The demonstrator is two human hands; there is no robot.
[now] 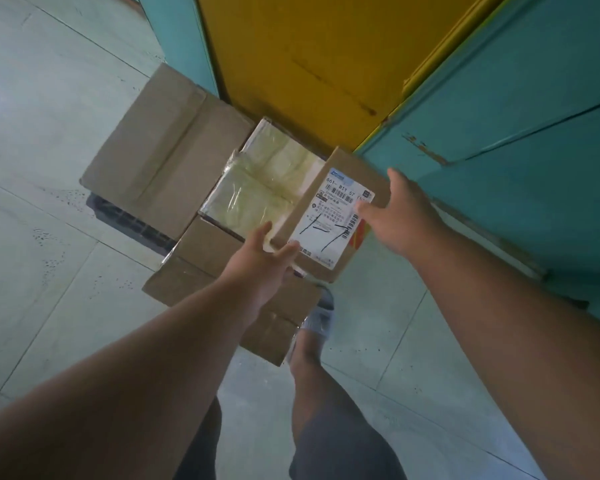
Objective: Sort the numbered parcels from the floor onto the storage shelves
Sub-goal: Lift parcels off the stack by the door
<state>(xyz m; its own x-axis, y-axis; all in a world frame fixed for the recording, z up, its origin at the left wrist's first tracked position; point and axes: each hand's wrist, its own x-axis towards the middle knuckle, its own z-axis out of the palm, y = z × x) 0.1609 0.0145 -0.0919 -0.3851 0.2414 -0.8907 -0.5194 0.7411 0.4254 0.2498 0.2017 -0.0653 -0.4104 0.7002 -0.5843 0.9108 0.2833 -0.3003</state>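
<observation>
- The fingers of the left hand [260, 265] are curled round the near left corner of a small cardboard parcel [329, 220], thumb on the top face and the rest along the side edge; their tips underneath are hidden by the parcel.
- The right hand [399, 216] lies at the parcel's right edge with its fingers straight and spread; one fingertip touches the label [336, 216], but whether the palm bears on the cardboard cannot be told.
- The parcel is held tilted in the air above the floor pile; on its white label "661- 811 57" is printed and a number like "17" is written by hand in black; the small print is too blurred to be read.
- Beneath it a parcel wrapped in glossy clear tape [260, 188] is stacked on a brown box [222, 271], whose near part is covered by the left forearm.
- A larger flat box [160, 161] lies to the left on a dark grating [125, 216], of which only an edge is seen.
- A foot in a grey sandal [321, 317] stands on the pale floor [49, 98], partly hidden by the brown box.
- A yellow panel [309, 57] and teal panels [516, 116] are cut off by the frame.
</observation>
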